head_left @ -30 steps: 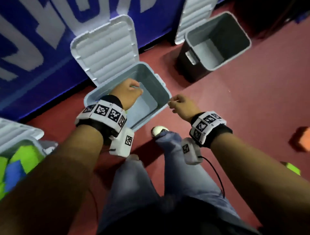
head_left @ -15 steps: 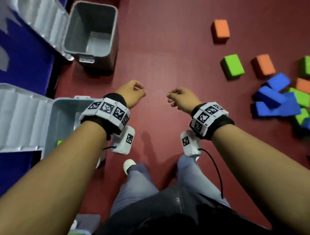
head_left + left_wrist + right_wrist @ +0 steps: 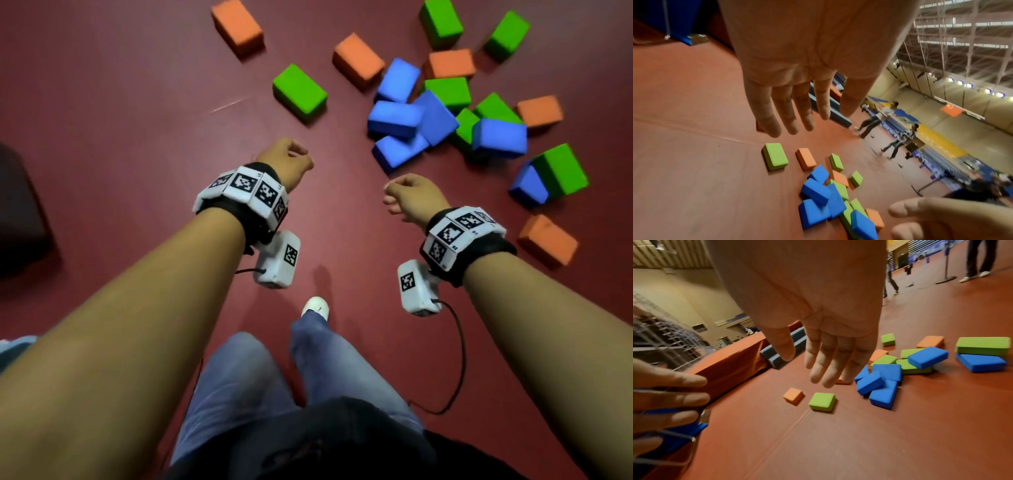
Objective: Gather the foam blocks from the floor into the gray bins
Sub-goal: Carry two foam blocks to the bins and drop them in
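Head view, looking down: left hand (image 3: 286,161) and right hand (image 3: 411,197) held out over red floor (image 3: 137,102), both empty. Fingers (image 3: 791,116) of left hand straight and loosely spread in its wrist view; same for right hand in its own. Wristbands (image 3: 246,192) with black-and-white square codes; no readable writing or brand anywhere. Foam blocks (image 3: 431,116) scattered on floor ahead and to the right, well apart from both hands: blue ones piled together with green, orange around the edges, one lone green block (image 3: 299,92) nearest the left hand. Jeans and a white shoe (image 3: 315,306) below. No bin clearly visible.
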`<state>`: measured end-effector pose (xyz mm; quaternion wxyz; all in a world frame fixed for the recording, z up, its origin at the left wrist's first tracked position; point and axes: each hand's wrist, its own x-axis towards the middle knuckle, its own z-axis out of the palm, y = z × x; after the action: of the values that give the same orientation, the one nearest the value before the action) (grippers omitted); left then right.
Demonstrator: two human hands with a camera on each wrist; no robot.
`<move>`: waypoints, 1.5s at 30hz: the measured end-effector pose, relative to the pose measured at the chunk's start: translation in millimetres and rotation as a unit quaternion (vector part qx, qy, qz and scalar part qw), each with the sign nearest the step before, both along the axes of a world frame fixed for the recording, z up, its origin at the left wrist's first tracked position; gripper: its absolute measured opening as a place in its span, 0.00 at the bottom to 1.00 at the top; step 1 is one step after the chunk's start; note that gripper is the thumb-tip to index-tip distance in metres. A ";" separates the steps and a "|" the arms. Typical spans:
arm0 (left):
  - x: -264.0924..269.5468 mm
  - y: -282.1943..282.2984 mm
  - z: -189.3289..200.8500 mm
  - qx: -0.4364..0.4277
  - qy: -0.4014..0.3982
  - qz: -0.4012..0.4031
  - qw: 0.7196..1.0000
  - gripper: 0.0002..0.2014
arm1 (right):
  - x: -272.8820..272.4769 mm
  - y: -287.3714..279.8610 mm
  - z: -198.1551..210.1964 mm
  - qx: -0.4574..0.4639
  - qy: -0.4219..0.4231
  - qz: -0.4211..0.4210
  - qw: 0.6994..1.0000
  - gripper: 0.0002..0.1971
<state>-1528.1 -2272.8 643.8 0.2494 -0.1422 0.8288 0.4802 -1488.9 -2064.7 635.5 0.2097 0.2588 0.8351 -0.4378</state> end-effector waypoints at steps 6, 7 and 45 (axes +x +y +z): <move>-67.5 64.9 -19.5 -0.048 -0.011 -0.066 0.997 0.11 | -50.5 65.3 -15.1 -0.026 -0.008 -0.075 0.997 0.08; -80.5 74.0 -24.4 -0.050 -0.012 -0.069 0.996 0.10 | -61.3 73.1 -19.4 -0.027 -0.013 -0.081 0.996 0.09; -540.1 436.7 -416.0 -0.257 -0.098 -0.399 0.875 0.28 | -430.4 401.2 -443.1 -0.021 -0.232 -0.218 0.948 0.22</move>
<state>-2068.2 -1836.2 227.9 0.4542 0.0953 0.8808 0.0940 -1919.3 -1663.5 192.3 0.3027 0.5245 0.6771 -0.4181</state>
